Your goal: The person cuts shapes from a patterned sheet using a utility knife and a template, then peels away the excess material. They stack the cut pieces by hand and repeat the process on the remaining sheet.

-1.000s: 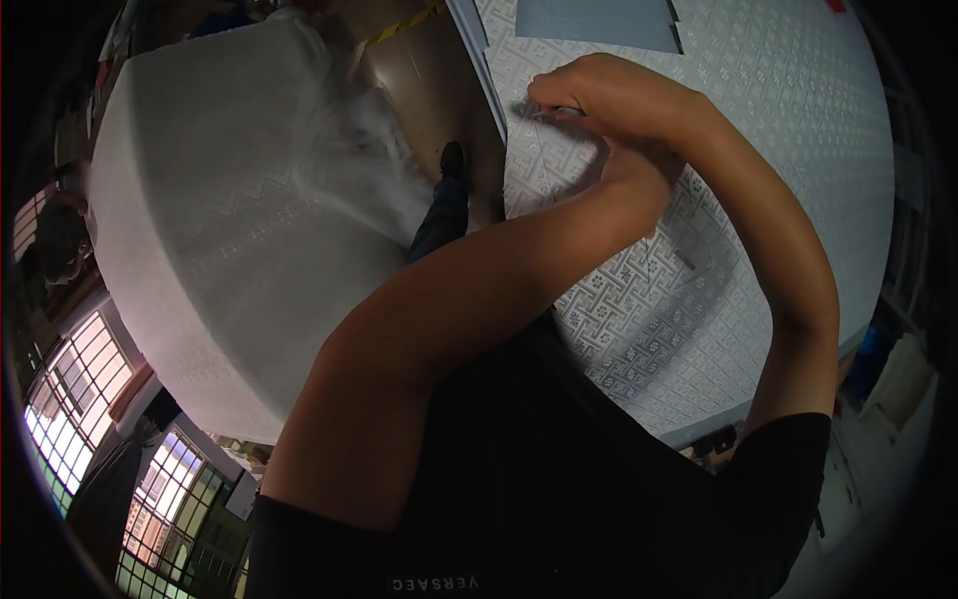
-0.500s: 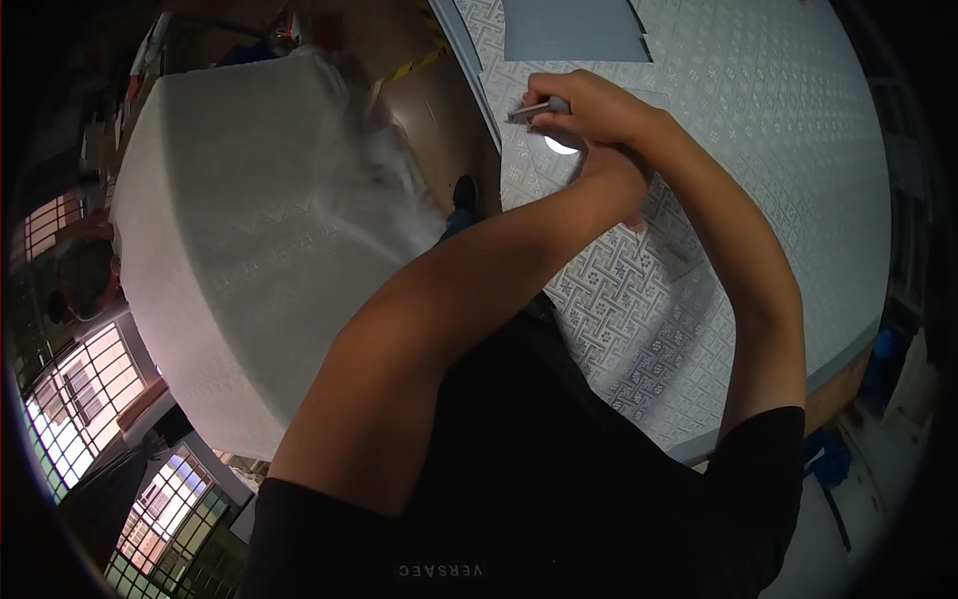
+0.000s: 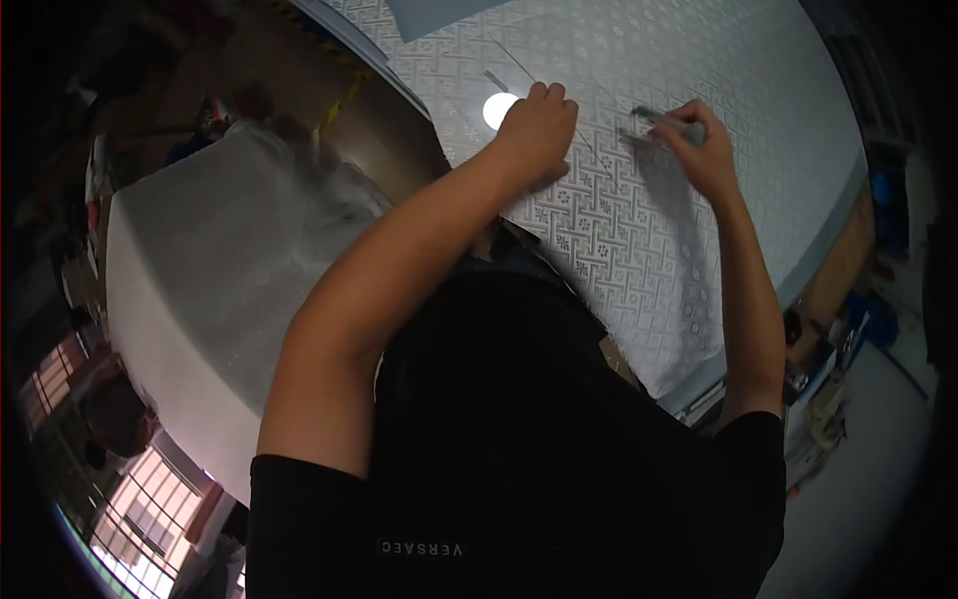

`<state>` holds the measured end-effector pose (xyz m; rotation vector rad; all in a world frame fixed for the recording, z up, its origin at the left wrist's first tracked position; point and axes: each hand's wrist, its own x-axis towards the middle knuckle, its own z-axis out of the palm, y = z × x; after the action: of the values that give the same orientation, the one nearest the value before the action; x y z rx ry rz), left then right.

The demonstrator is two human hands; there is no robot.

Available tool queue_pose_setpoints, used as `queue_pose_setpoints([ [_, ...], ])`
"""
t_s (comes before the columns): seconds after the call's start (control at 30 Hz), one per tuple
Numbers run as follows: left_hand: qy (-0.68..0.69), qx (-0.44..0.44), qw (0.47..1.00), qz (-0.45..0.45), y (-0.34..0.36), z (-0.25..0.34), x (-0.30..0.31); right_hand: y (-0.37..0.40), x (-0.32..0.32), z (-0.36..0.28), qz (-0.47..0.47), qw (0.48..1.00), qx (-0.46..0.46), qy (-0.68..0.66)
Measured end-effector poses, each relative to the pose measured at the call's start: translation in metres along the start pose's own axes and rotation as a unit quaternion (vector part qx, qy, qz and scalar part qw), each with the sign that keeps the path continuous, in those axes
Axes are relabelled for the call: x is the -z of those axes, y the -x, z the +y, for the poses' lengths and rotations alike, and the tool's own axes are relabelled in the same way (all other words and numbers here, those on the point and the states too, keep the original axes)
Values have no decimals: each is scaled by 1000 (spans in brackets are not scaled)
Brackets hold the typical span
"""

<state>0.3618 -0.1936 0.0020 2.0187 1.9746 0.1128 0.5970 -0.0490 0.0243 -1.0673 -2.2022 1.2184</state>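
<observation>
And here in the head view, the left hand [image 3: 541, 128] presses down, fingers bunched, on the clear plate [image 3: 516, 82] over the patterned fabric [image 3: 599, 245]. Over to the right hand [image 3: 709, 160], pinching a grey tool [image 3: 685, 127] above that fabric.

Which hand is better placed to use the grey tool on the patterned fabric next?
Right, I'd judge. The right hand has the grey tool in its grip, over the patterned fabric. The left hand is away from the tool, beside the bright round spot.
</observation>
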Motion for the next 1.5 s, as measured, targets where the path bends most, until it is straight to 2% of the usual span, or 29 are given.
queue_pose_setpoints([
  [0.03,6,-19,1000,-3,2,0,1,30,-10,-12,-71,991,41,105],
  [0.1,-39,-8,999,-31,4,3,1,84,-37,-43,-151,986,-19,71],
  [0.17,-54,-5,998,-38,2,6,2,118,-60,-55,-172,979,-17,106],
  [0.27,-43,2,996,-79,3,4,-3,141,-77,-60,-165,972,-31,163],
  [0.33,-83,68,993,-46,7,8,-7,148,-80,-63,-154,972,-38,171],
  [0.37,-45,83,987,-128,0,5,-5,149,-80,-62,-149,971,-33,184],
  [0.6,0,87,986,-143,3,5,1,148,-82,-62,-169,957,-23,235],
  [1.03,-31,69,987,-142,5,5,2,145,-84,-70,-190,942,-31,274],
  [1.1,-39,65,987,-139,4,5,2,144,-87,-72,-186,938,-58,286],
  [1.23,-56,51,988,-134,4,4,5,146,-95,-63,-170,944,-38,281],
  [1.5,-61,52,988,-132,3,2,0,143,-116,-52,-83,981,2,176],
])
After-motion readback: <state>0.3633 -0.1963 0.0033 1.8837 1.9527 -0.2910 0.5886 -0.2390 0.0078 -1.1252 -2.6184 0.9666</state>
